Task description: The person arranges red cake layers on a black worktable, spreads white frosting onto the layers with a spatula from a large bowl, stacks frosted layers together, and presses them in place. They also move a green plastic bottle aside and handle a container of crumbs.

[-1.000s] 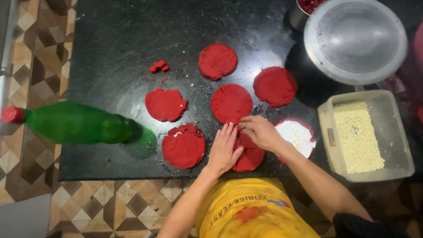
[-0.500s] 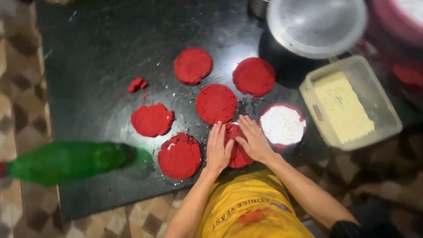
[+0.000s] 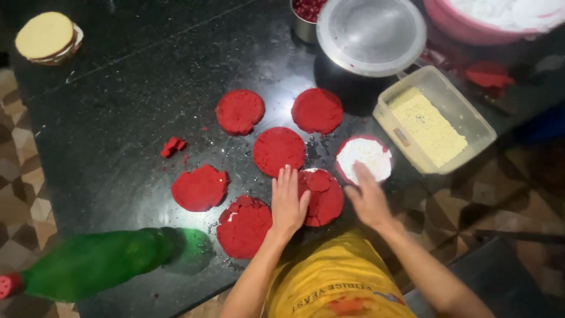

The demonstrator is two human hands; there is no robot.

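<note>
Several round red cake discs lie on a black counter (image 3: 118, 118). My left hand (image 3: 288, 203) rests flat, fingers together, against the left side of the nearest cracked red disc (image 3: 323, 197). My right hand (image 3: 369, 197) hovers flat just right of that disc, its fingertips touching the near edge of a disc spread with white cream (image 3: 365, 158). Neither hand grips anything. Another broken disc (image 3: 244, 225) lies left of my left hand, and a whole disc (image 3: 278, 151) sits just beyond it.
A green plastic bottle (image 3: 100, 262) lies on its side at the near left. A clear tub of pale crumbs (image 3: 432, 123) stands on the right, a metal bowl (image 3: 371, 35) and a pink bowl (image 3: 494, 17) behind. Red crumbs (image 3: 172, 146) and a beige round board (image 3: 46, 36) lie left.
My right hand has lifted off the cracked disc and moved right toward the cream-topped disc. The left hand stays on the disc. The camera has shifted, showing more of the counter's far side.
</note>
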